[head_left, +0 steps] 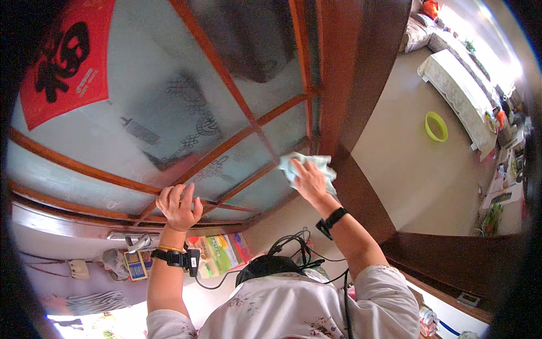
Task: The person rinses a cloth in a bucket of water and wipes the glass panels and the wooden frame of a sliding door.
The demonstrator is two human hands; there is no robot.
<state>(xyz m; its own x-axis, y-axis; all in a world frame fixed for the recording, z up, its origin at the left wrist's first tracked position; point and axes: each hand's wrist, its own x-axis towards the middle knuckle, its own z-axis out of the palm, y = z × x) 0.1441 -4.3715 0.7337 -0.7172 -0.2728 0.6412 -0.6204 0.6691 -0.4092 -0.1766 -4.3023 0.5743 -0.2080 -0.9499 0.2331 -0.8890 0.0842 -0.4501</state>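
Observation:
A pale, light-green cloth [324,165] is bunched under my right hand [311,180], whose fingers press it near the lower corner of a wood-framed frosted glass panel [250,169]. My left hand [180,207] rests with its fingers bent and spread against a reddish-brown wooden bar [127,183] of the same frame. It holds no loose thing. Etched patterns show in several panes. On the largest pane hangs a red paper sign [67,59] with a black brush-written character. Both wrists wear black straps, and a small device sits on the left one.
Beyond the wooden door frame [338,84] at right, a yellow-green basin [436,127] stands on the floor near a cloth-covered table [461,93]. Black cables [296,245] hang around my body. At lower left are a metal handle [139,242] and colourful printed sheets [220,254].

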